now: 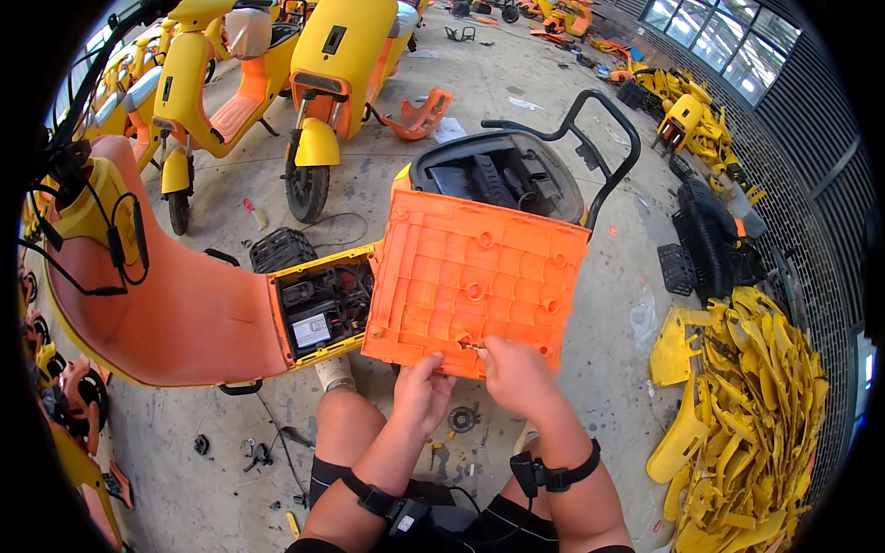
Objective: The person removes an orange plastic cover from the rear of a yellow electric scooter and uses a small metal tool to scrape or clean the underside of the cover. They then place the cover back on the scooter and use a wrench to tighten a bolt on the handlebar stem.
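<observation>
An orange plastic panel (433,267) with a ribbed, grid-like underside is tilted up in front of me. My left hand (424,396) grips its lower edge, thumb on the face. Close by, my right hand (518,376) is closed in a pinch beside a broken, dark hole near that edge; what its fingers hold is too small to name. Behind the panel is a partly stripped yellow and orange scooter (175,304). Its floor compartment (323,347) lies open, showing wiring and a silver-labelled box. The grey seat bucket (562,180) is uncovered too, with dark parts inside.
Yellow scooters (341,46) stand at the back left. A black tubular rail (634,138) rises behind the seat bucket. At right lies a big heap of yellow panels (747,415). A screwdriver (253,212), a round metal part (463,420) and cables lie on the concrete floor.
</observation>
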Action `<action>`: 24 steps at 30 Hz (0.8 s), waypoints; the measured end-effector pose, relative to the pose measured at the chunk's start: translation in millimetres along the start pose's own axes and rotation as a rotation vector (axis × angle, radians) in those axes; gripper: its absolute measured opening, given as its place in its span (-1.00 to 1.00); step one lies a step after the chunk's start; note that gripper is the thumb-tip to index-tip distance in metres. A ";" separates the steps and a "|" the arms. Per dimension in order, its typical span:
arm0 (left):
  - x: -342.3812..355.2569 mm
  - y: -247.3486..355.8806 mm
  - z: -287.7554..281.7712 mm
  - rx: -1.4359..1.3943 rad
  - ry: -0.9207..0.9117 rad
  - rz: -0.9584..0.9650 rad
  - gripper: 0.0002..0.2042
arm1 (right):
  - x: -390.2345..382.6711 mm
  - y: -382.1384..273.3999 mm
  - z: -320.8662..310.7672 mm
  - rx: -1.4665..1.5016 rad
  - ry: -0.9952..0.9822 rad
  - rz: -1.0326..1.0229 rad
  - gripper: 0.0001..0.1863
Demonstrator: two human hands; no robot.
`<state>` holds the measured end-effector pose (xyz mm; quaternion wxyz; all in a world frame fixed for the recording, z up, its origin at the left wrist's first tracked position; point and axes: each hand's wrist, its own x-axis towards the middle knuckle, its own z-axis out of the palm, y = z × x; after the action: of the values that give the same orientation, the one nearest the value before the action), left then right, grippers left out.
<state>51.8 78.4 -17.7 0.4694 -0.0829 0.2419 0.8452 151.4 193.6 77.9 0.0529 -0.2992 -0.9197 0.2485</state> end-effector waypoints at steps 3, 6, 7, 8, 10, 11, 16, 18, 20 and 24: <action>0.1 2.2 -0.8 -0.016 -0.007 -0.016 -0.57 | 4.3 -6.8 -13.4 -0.029 -0.058 0.007 -0.80; -1.0 2.6 0.8 -0.019 -0.009 -0.011 -0.57 | 8.1 -7.3 -17.1 -0.069 -0.046 -0.023 -0.82; -1.7 3.1 2.1 -0.018 -0.008 -0.004 -0.57 | 9.7 -10.5 -20.7 -0.102 -0.050 -0.035 -0.82; -2.7 4.1 3.5 -0.026 -0.006 0.001 -0.56 | 10.3 -13.2 -23.4 -0.135 -0.053 -0.046 -0.83; -4.3 5.7 6.2 -0.042 -0.006 0.009 -0.56 | 10.3 -19.1 -25.7 -0.161 -0.090 -0.053 -0.86; -4.4 5.5 5.3 -0.038 -0.011 0.010 -0.56 | 10.5 -21.6 -25.6 -0.175 -0.107 -0.056 -0.87; -5.9 0.6 7.2 0.027 -0.023 0.042 -0.54 | -2.2 -25.9 -2.4 -0.167 0.060 -0.055 -0.88; -6.1 -1.4 9.7 0.020 -0.035 0.068 -0.52 | -5.3 -26.9 3.3 -0.163 0.110 -0.043 -0.86; -6.8 -1.4 11.1 0.014 -0.037 0.086 -0.51 | -5.9 -27.7 7.1 -0.160 0.130 -0.033 -0.88; -7.2 -3.6 9.4 -0.001 -0.034 0.119 -0.48 | -9.3 -26.6 16.6 -0.124 0.167 -0.027 -0.94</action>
<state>59.5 79.2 -8.1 0.4225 -0.0541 0.2380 0.8729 141.0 162.6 76.9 0.1143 -0.3093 -0.9296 0.1645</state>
